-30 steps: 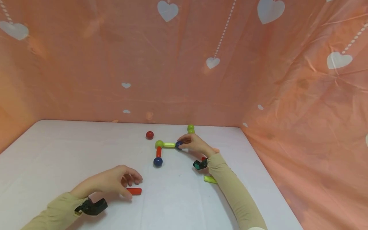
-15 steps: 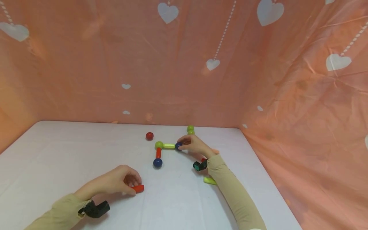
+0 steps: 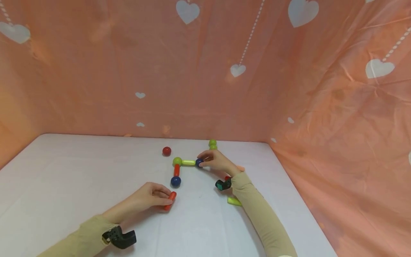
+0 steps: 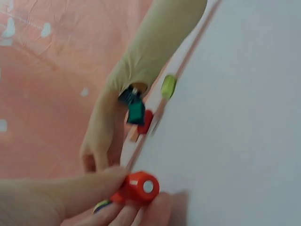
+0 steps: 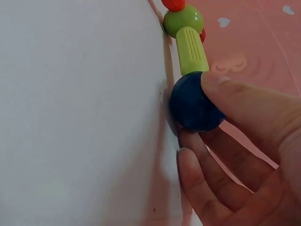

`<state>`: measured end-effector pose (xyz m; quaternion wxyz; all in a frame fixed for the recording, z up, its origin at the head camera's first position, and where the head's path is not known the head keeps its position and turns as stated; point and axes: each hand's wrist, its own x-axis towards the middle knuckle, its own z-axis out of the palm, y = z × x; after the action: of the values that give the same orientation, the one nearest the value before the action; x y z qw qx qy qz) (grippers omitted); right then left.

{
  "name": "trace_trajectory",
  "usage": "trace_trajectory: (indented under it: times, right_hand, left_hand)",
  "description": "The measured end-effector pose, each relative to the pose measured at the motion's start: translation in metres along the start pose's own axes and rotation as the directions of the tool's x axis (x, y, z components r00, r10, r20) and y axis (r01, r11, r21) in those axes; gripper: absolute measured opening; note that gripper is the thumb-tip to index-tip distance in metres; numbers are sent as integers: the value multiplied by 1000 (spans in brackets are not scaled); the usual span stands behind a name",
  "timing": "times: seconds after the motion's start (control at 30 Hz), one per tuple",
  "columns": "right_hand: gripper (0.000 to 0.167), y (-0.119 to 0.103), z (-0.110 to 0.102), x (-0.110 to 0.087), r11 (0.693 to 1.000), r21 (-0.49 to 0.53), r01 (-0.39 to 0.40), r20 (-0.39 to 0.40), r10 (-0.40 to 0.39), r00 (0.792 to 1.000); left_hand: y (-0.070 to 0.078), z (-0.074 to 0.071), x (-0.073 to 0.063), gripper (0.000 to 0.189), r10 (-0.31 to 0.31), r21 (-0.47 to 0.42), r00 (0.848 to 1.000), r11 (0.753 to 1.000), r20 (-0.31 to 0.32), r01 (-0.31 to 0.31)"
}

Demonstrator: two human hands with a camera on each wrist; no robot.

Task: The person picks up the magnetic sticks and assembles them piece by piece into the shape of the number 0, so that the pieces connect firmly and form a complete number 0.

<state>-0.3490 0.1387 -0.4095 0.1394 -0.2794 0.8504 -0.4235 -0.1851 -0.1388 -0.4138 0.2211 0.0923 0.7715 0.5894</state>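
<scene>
My left hand [image 3: 152, 196] pinches a red magnetic rod [image 3: 171, 201] between thumb and fingers; its end, with a pale round centre, faces the left wrist camera. Just beyond it lies an L-shaped chain: a blue ball [image 3: 175, 181], a second red rod [image 3: 176, 170], a green ball [image 3: 177, 161] and a yellow-green rod [image 3: 188, 162]. At the chain's right end is another blue ball [image 5: 195, 101], which my right hand [image 3: 218, 161] holds with the thumb on one side and fingertips on the other.
A loose red ball [image 3: 166, 151] sits behind the chain. Two green balls [image 3: 212, 144] are near the white table's back edge. By the right forearm lie a yellow-green rod [image 3: 234, 201], a partly hidden red piece [image 4: 146, 121] and an orange piece [image 3: 241, 168].
My left hand has taken hold of the red rod, brought it right and away from me toward the near blue ball, and turned it more upright in view. The right hand has stayed put.
</scene>
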Motion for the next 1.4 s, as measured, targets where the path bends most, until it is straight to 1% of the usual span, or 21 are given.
trace_trajectory:
  times: [0.17, 0.27, 0.4, 0.5, 0.6, 0.83, 0.87, 1.07, 1.1, 1.13, 1.23, 1.4]
  right_hand:
    - [32, 0, 0, 0, 1000, 15, -2, 16, 2, 1000]
    - [31, 0, 0, 0, 1000, -3, 8, 11, -8, 1000]
    - [30, -2, -1, 0, 1000, -16, 10, 9, -10, 1000]
    - [30, -4, -1, -1, 1000, -15, -8, 9, 8, 1000]
    - [30, -5, -1, -1, 1000, -16, -19, 4, 19, 1000]
    - [31, -3, -1, 1, 1000, -19, -10, 8, 10, 1000]
    - [31, -8, -1, -2, 1000, -17, -6, 13, 6, 1000]
    - [32, -8, -1, -2, 1000, -11, -5, 13, 5, 1000]
    - [31, -3, -1, 1, 1000, -11, -9, 8, 9, 1000]
    - [31, -3, -1, 1, 1000, -13, -11, 7, 11, 1000]
    - [30, -2, -1, 2, 1000, -14, -23, 6, 23, 1000]
    - [30, -3, -1, 1, 999, -10, -41, 11, 41, 999]
  left_hand:
    - [1, 13, 2, 37, -75, -126, 997, 990, -36, 70]
    - [3, 17, 5, 38, -120, -171, 989, 980, -86, 104]
    - [5, 20, 7, 35, -190, -248, 967, 958, -172, 144]
    - [6, 21, 8, 34, -230, -293, 948, 943, -220, 161]
    - [6, 21, 10, 35, -241, -311, 941, 937, -238, 162]
    - [3, 20, 15, 41, -231, -329, 944, 933, -237, 146]
    - [3, 20, 16, 41, -230, -331, 944, 933, -237, 144]
    - [2, 18, 18, 45, -234, -298, 938, 942, -254, 154]
    - [2, 18, 19, 45, -234, -289, 938, 944, -256, 157]
    - [1, 17, 19, 45, -234, -285, 939, 945, -253, 159]
    - [1, 14, 20, 43, -229, -275, 945, 948, -234, 162]
    - [-1, 6, 23, 40, -210, -274, 961, 949, -181, 156]
